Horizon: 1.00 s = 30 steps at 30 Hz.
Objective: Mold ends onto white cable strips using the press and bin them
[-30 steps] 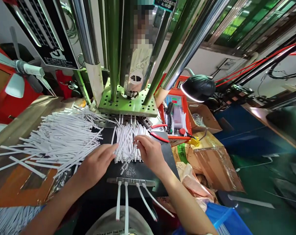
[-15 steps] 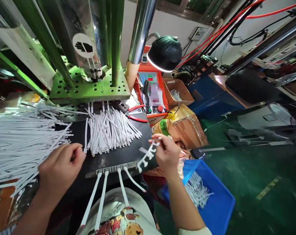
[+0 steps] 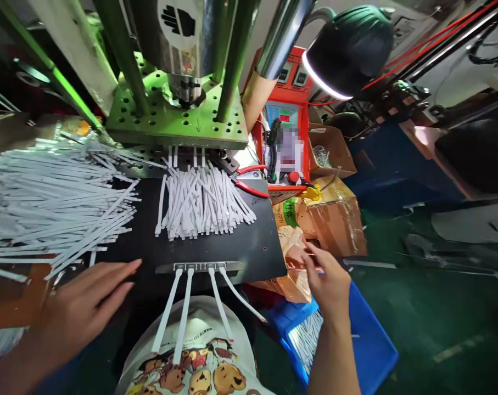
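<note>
My left hand (image 3: 94,299) is held out at the near left side of the black table, thumb and fingers apart and empty. Above it lies a large pile of flat white cables (image 3: 59,203). My right hand (image 3: 329,282) reaches over a crumpled brown bag (image 3: 292,247) beside the table, its fingers loosely apart with nothing visible in them. Between the hands, at the table's near edge, a slotted metal bar (image 3: 203,267) holds several white cables (image 3: 183,307) that hang toward my lap. A second bunch of white cables (image 3: 207,206) lies behind that bar.
A green press plate (image 3: 178,123) stands at the back, with white strips beneath it. Red-handled pliers (image 3: 252,189) lie near the orange control box (image 3: 287,189). A black lamp (image 3: 351,52) overhangs the right. Cardboard boxes (image 3: 335,214) and a blue bin (image 3: 368,345) stand right of the table.
My right hand has moved right and let go of the white toothed plastic strip, which no longer shows. My left hand has opened from a fist and sits lower. The view has shifted.
</note>
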Each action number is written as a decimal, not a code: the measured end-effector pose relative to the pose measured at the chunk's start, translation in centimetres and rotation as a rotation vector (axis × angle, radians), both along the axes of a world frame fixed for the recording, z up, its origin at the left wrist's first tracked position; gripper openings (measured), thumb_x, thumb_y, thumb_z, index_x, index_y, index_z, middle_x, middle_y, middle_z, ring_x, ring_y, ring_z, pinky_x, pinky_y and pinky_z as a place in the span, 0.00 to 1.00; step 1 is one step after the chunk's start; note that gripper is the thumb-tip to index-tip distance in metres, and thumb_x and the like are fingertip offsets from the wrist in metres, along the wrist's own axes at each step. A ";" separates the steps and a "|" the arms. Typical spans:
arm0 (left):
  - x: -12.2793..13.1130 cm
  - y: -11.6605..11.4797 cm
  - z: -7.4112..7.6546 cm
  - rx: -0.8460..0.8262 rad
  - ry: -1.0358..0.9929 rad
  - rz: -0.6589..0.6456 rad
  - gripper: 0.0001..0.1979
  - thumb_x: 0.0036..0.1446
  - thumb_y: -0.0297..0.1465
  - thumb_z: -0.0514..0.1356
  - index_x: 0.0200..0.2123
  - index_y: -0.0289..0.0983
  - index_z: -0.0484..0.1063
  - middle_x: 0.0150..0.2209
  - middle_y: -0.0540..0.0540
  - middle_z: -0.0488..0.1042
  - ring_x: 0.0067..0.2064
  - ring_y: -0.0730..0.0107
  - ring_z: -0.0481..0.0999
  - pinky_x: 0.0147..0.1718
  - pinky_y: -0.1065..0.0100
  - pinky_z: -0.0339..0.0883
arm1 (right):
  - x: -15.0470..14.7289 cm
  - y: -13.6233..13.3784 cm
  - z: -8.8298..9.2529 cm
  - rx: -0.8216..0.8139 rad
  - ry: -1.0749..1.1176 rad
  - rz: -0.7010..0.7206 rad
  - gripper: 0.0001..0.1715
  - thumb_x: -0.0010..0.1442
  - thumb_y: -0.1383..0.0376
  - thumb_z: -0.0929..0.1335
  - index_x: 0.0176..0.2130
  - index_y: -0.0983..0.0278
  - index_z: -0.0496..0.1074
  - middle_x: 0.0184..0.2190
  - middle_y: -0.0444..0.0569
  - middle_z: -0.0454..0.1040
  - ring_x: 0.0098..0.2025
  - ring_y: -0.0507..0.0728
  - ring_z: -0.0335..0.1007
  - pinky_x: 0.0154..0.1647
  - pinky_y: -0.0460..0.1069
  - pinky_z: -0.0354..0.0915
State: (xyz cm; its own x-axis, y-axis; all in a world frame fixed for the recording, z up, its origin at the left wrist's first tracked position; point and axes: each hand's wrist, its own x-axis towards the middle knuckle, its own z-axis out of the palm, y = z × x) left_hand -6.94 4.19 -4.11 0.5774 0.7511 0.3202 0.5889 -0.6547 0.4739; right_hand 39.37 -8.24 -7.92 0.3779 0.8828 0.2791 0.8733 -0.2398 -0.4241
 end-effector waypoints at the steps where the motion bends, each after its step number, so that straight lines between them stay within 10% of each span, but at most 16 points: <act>1: 1.8 0.0 0.6 -0.013 0.017 -0.082 0.18 0.67 0.33 0.57 0.59 0.43 0.69 0.45 0.48 0.77 0.42 0.68 0.78 0.43 0.70 0.72 | -2.7 1.3 0.8 0.044 0.087 0.226 0.17 0.65 0.63 0.66 0.53 0.61 0.74 0.44 0.54 0.77 0.45 0.60 0.75 0.46 0.53 0.71; 6: 8.2 -0.4 0.1 0.061 -0.235 -0.292 0.12 0.67 0.24 0.54 0.50 0.33 0.72 0.34 0.45 0.72 0.35 0.71 0.72 0.35 0.71 0.69 | -13.5 4.4 2.4 0.193 0.402 0.843 0.26 0.64 0.74 0.65 0.58 0.55 0.70 0.38 0.49 0.72 0.35 0.52 0.72 0.34 0.45 0.70; 12: 9.7 1.3 0.1 -0.197 -0.488 -0.096 0.16 0.69 0.34 0.53 0.33 0.34 0.76 0.26 0.48 0.66 0.27 0.76 0.67 0.27 0.74 0.62 | -13.8 8.6 3.0 0.237 0.555 0.656 0.08 0.65 0.71 0.65 0.38 0.61 0.74 0.30 0.46 0.72 0.31 0.53 0.69 0.31 0.46 0.65; 17: 10.4 8.0 1.5 -0.394 -0.010 0.158 0.24 0.65 0.38 0.59 0.18 0.34 0.63 0.20 0.52 0.61 0.24 0.76 0.63 0.25 0.73 0.56 | -11.0 17.2 4.0 -0.176 0.420 0.503 0.24 0.66 0.55 0.65 0.21 0.63 0.62 0.16 0.41 0.62 0.20 0.50 0.56 0.22 0.45 0.52; 23: 8.0 15.0 1.5 -0.275 0.129 0.425 0.04 0.56 0.23 0.61 0.28 0.31 0.71 0.33 0.38 0.72 0.40 0.57 0.73 0.38 0.62 0.65 | -12.2 21.7 4.8 -0.220 -0.197 0.419 0.14 0.62 0.59 0.68 0.40 0.68 0.75 0.30 0.52 0.75 0.31 0.59 0.70 0.31 0.49 0.57; 30: 3.2 17.0 2.7 -0.203 0.039 0.472 0.06 0.62 0.29 0.55 0.33 0.35 0.70 0.29 0.46 0.71 0.34 0.63 0.73 0.36 0.63 0.67 | -23.6 27.0 7.5 -0.312 -0.373 0.859 0.14 0.69 0.66 0.61 0.44 0.65 0.76 0.42 0.55 0.75 0.41 0.59 0.75 0.38 0.48 0.64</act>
